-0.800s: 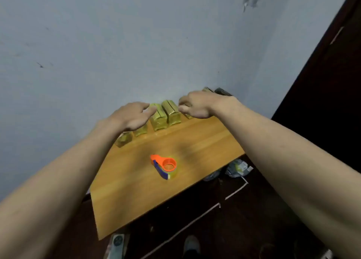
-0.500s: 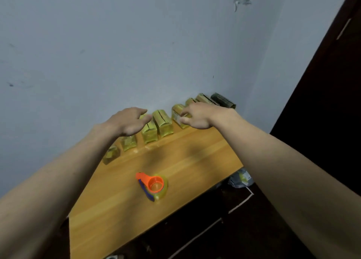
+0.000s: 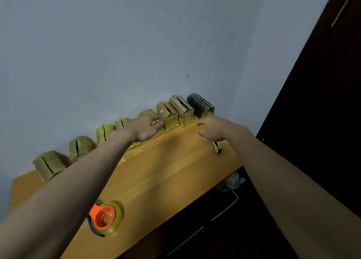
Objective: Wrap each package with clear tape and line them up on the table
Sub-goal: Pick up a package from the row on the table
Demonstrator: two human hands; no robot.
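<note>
Both hands at package row (image 3: 172,114): left grip (image 3: 145,128) touching, right grip (image 3: 212,130) loose.

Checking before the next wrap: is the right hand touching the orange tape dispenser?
Apart. The head view shows the right hand near the far row of packages, with bare wooden table between it and the orange tape dispenser near the front edge.

head view looks down, forward.
</note>
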